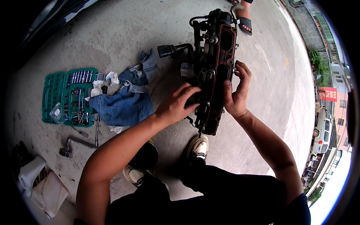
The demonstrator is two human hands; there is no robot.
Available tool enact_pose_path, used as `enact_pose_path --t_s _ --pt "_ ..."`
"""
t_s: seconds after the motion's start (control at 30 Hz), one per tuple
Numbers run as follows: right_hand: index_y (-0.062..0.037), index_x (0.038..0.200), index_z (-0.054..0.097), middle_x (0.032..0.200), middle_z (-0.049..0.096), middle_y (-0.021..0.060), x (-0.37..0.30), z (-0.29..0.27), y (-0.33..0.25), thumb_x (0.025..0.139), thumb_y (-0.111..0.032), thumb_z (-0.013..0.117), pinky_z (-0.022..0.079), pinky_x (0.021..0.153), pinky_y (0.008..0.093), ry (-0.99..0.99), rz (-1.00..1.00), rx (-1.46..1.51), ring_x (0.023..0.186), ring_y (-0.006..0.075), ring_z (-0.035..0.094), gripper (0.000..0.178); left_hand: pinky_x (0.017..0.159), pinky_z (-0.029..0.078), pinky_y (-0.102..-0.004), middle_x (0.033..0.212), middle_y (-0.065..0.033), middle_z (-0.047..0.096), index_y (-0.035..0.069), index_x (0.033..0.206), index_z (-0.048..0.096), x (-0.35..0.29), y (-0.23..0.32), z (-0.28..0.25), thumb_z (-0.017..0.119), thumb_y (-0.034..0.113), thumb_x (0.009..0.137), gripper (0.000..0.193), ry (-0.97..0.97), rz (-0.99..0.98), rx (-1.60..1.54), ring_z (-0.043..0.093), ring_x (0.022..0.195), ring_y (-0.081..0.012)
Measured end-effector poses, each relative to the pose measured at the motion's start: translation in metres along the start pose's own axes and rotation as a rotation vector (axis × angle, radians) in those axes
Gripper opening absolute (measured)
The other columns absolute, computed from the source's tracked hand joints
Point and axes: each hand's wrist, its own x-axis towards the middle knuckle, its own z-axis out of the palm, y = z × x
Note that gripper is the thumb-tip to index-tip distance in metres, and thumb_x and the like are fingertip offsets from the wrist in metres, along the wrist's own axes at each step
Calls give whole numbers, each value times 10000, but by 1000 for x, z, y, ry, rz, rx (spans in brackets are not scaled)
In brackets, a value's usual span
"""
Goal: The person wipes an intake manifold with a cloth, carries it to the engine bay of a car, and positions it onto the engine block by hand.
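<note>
Engine assembly [215, 80]: between left hand [175, 103], right hand [238, 95]
Denim cloth [123, 107]: left of engine assembly
Socket set [64, 88]: left of denim cloth

A red sign [327, 94] with large pale characters stood near the right edge of the frame, beside a pinkish building [342, 105]. At the lower left, a white jug [30, 171] bore a dark label [40, 176], its print too small to read.

Black trousers [240, 193], dark short sleeve [299, 210], pale laced shoes [198, 145], bare left hand [177, 103], bare right hand [237, 100]
</note>
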Motion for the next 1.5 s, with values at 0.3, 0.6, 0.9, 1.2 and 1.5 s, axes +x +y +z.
enact_pose_path --t_s 0.3,0.6,0.9,1.2,1.5 --pt "23 1296 390 1312 417 215 -17 -13 9 905 -172 538 387 932 391 -42 26 4 1174 315 445 461 720 510 -328 852 -121 667 -8 965 594 -36 -31 20 667 102 804 208 -276 -459 -147 656 812 -229" --pt "10 1196 469 878 540 136 -70 -44 -11 804 27 588 463 643 322 -340 84 103 742 243 552 410 739 526 -331 866 -111 688 30 1006 661 -44 -19 21 694 173 795 258 -625 -472 -186 666 808 -216" --pt "-32 1058 604 633 610 85 -130 -55 -70 783 -58 651 481 465 338 -588 310 9 526 239 615 280 718 506 -363 830 -151 676 17 907 671 -47 -8 26 705 189 782 215 -633 -509 -121 655 782 -285" --pt "-94 1209 570 702 624 57 -116 -44 -63 781 -130 634 503 472 329 -644 98 -343 563 217 636 435 702 506 -349 829 -140 682 10 900 668 -46 -4 23 663 166 795 189 -578 -541 -114 662 771 -267" --pt "-89 1301 497 754 641 113 -90 -48 -70 800 -187 633 491 451 335 -982 -65 -647 558 228 637 528 701 507 -348 817 -135 681 7 922 660 -51 0 21 654 166 801 201 -585 -529 -116 660 757 -252"
